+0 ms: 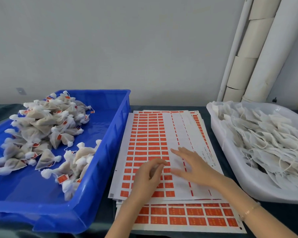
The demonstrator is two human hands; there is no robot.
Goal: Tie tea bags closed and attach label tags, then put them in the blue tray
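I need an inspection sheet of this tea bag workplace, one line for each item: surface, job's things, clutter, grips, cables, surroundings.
surface: table under a dark cloth.
job's things: blue tray on the left with a pile of tied, tagged tea bags; stack of orange label sheets in the middle; white tray on the right full of untied bags.
clutter: nothing seen.
grips: left hand over the label sheets, fingertips bunched, whether they hold a label cannot be told; right hand flat on the sheets, fingers spread.
cables: nothing seen.
surroundings: plain wall; white pipes at the right.
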